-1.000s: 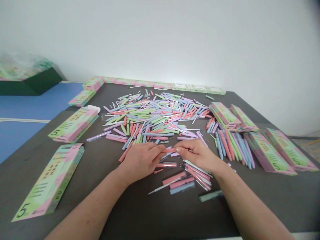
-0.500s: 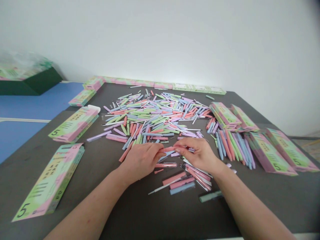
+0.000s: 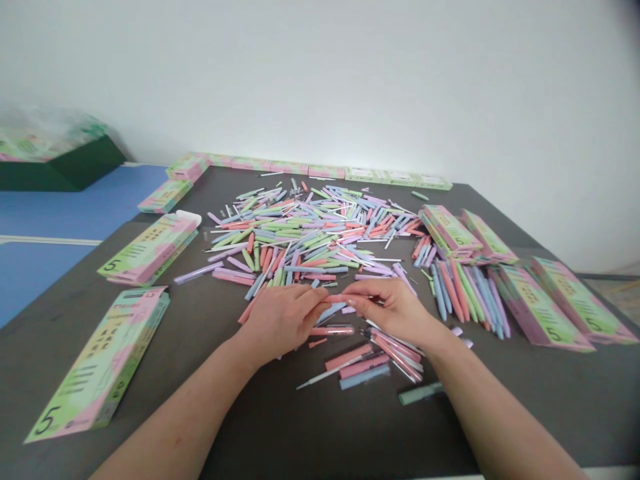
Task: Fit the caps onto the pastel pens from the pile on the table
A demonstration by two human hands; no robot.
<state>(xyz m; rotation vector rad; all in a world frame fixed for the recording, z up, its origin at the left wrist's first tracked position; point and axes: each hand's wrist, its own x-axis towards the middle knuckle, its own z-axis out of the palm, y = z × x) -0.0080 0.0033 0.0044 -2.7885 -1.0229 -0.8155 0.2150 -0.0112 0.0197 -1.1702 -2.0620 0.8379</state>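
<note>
My left hand (image 3: 283, 317) and my right hand (image 3: 395, 308) meet over the dark table (image 3: 280, 427), each pinching one end of a pink pen (image 3: 340, 299) held level between them. A wide heap of pastel pen parts (image 3: 310, 233) in pink, green, blue and purple lies just beyond my fingers. Below my hands lie a few loose pieces: a pink barrel with a clear cap (image 3: 333, 330), a thin white refill (image 3: 325, 377), and pink and blue barrels (image 3: 363, 369). A row of assembled pens (image 3: 465, 287) lies to the right of my right hand.
Pastel green and pink boxes marked 5 lie at the left (image 3: 103, 363) (image 3: 150, 249) and right (image 3: 537, 307) (image 3: 453, 230). More boxes line the table's far edge (image 3: 325, 170). A green bin (image 3: 65, 163) stands on the blue surface at far left. A green cap (image 3: 421, 393) lies near my right forearm.
Almost nothing differs: both hands stay on the pink pen, and my right hand has shifted slightly to the left and up against it.
</note>
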